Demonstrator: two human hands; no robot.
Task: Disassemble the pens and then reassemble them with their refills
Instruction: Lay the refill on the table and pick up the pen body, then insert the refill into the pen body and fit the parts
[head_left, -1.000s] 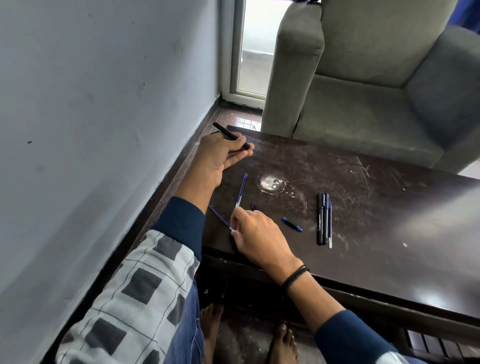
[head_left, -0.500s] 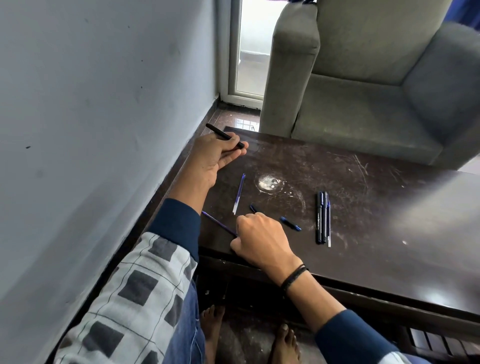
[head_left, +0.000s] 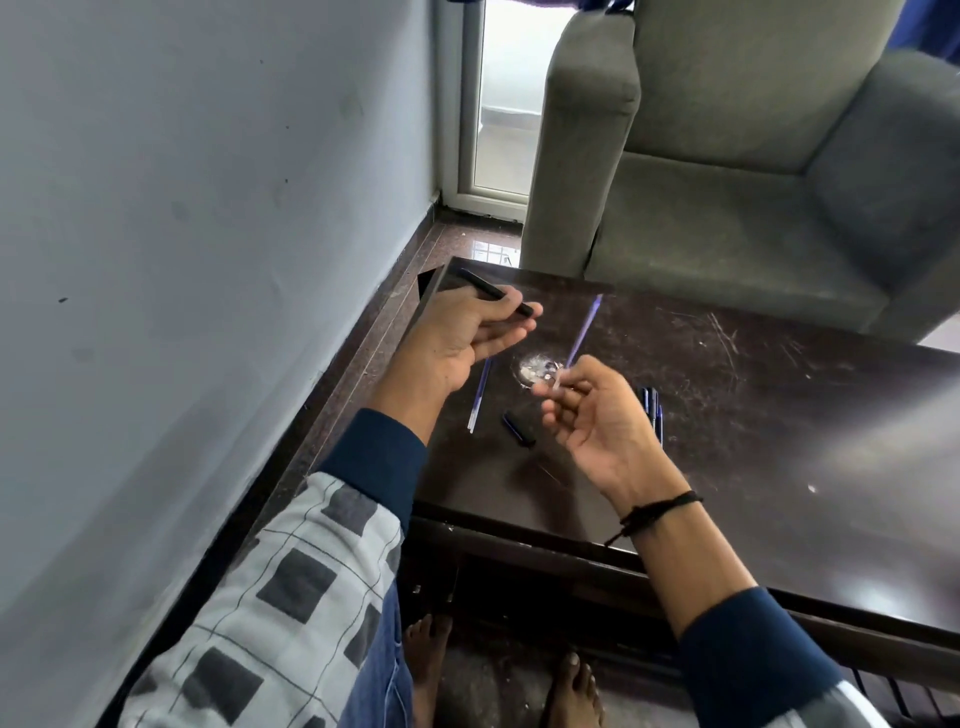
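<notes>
Nearest the camera, below the table edge, two bare feet (head_left: 571, 686) rest on the floor. Above them the right hand (head_left: 602, 421) has come up off the tabletop, where it was pressing down half a second ago, and now pinches the near end of a blue refill (head_left: 584, 332) between thumb and fingertips, with the far end slanting up and away. Just beside it on the wood lie a short dark pen piece (head_left: 518, 429) and a second refill (head_left: 479, 395); a few whole pens (head_left: 655, 410) sit partly hidden behind the raised hand. Further on, the left hand (head_left: 462, 332) keeps its fingers curled loosely round a black barrel (head_left: 496, 292), held clear of the surface. With refill and barrel both lifted (and still apart), the work appears to have turned to reassembly: the refill likely goes into the barrel next. The dark table (head_left: 779, 441) is scratched and carries a pale round smear. Beyond it stands a grey armchair (head_left: 727, 208), with a plain wall (head_left: 208, 260) on the left and a glass door (head_left: 501, 104) at the far end.
</notes>
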